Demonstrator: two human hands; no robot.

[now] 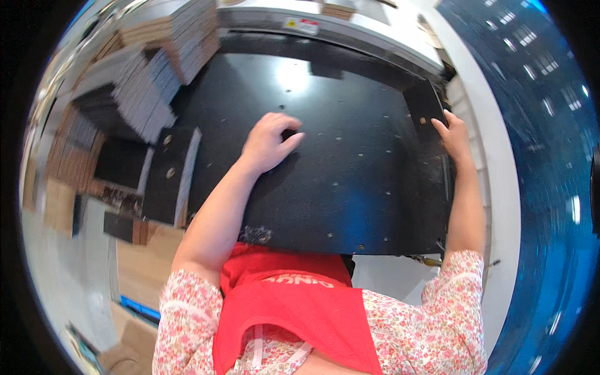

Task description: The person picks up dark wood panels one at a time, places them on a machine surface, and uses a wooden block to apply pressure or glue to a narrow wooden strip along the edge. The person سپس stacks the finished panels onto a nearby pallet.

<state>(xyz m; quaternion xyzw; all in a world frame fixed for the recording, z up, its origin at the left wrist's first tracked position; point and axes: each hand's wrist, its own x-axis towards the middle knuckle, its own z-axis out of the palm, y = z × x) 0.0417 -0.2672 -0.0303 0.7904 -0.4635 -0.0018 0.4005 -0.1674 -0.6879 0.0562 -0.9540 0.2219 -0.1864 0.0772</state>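
Observation:
My right hand [455,136] grips the edge of a dark rectangular panel [425,107] at the right side of the black work table [325,181]. A small round brass-coloured spot shows on the panel's face near my thumb. Over the left-middle of the table is my left hand [274,141]. Its fingers are loosely curled, the thumb stands apart from them, and nothing shows between. Whether it touches the tabletop, I cannot tell.
Stacks of grey-edged panels [140,94] stand at the left, with a black board [170,175] with round fittings closer to the table. A white ledge [369,37] runs behind the table. A white rim [500,156] borders the right, beside a shiny blue surface [550,187].

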